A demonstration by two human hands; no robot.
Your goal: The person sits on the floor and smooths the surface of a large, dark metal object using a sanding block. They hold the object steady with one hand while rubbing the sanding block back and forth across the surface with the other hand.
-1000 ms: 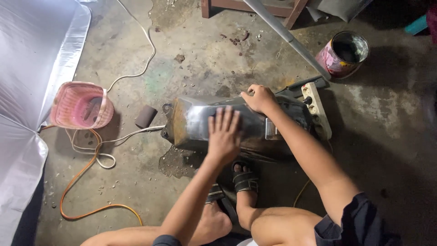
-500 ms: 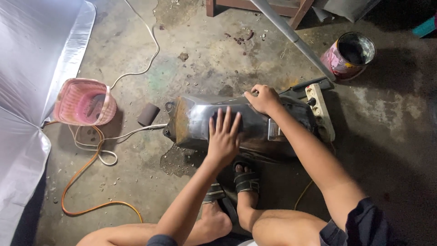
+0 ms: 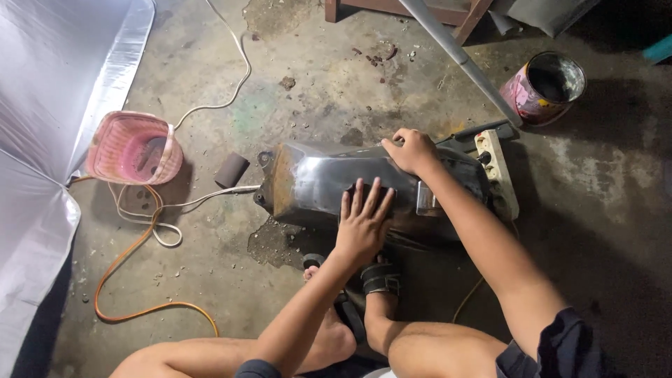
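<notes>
Both hands point(image 3: 364, 224) on metal tank point(image 3: 308, 183)

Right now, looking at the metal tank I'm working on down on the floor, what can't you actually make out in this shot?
All in the head view:
- What the right hand grips: its fingers curl over it at the metal tank's far edge.
- The tank surface under the flat left hand.
- Contents of the paint can: the inside is dark.
- Inside the pink basket: too small and shaded.
- The power strip's sockets: partly behind the right forearm.

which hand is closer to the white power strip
Right. The right hand grips the metal tank's top edge near the power strip; the left hand lies flat farther away.
</notes>
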